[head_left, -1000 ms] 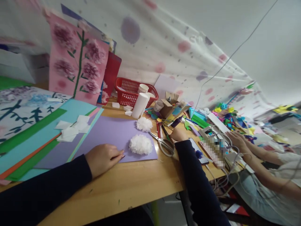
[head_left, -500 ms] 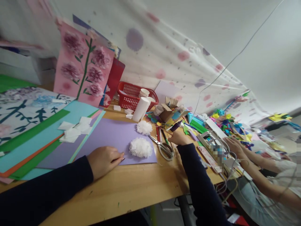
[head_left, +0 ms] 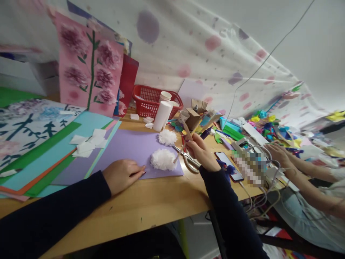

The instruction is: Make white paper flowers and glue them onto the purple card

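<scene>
Your right hand point(head_left: 201, 153), right of centre in the frame, has its fingers closed in a pinch on a thin, pale, straight stick point(head_left: 180, 154). Your left hand point(head_left: 122, 176), at lower centre-left, lies on the smooth purple paper sheet point(head_left: 132, 144) with fingers curled together; you cannot tell from here whether they pinch anything.

The stick slants down-left, its lower end at the right edge of the near round white ruffled pompom point(head_left: 161, 160); contact cannot be confirmed. A smaller white ruffled pompom point(head_left: 167, 137) sits just above it in the frame.

Judged by appearance, the stick is light and stiff; hold it around its upper part, as you do. The pompoms look light, soft and easily crushed; take them low at the base. The sheet should bend readily; press it flat near an edge.

Containers, upper centre: a red plastic lattice basket point(head_left: 147, 104), with stacked white paper cups point(head_left: 165, 96) at its front, inside or before it unclear; a brown cardboard box point(head_left: 193, 118), contents indistinct.
</scene>
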The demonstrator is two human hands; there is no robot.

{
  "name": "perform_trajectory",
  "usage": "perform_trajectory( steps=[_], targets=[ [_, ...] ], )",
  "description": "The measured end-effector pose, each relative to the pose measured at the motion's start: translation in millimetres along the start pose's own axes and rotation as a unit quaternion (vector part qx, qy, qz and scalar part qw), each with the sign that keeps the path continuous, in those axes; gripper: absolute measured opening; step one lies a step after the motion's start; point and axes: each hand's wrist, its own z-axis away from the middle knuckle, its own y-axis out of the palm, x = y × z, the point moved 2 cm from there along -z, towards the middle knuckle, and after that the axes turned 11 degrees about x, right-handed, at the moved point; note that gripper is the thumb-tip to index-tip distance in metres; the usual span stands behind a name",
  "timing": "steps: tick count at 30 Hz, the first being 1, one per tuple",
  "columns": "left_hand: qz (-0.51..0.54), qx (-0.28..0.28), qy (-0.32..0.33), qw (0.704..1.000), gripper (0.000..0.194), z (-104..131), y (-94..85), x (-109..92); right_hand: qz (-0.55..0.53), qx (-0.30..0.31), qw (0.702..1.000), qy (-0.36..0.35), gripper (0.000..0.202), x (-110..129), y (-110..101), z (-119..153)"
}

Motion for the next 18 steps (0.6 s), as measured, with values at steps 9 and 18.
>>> perform_trajectory(
  steps=[9, 18],
  targets=[
    [0.011, 0.019, -0.023, 1.000, 0.045, 0, -2.7, -2, -0.033, 0.000, 0.999, -0.040, 0.011, -18, 14, -12],
    [0.007, 0.013, -0.020, 1.000, 0.048, 1, -3.4, -3, -0.071, -0.002, 0.996, -0.046, 0.022, -17, 17, -4]
  ],
)
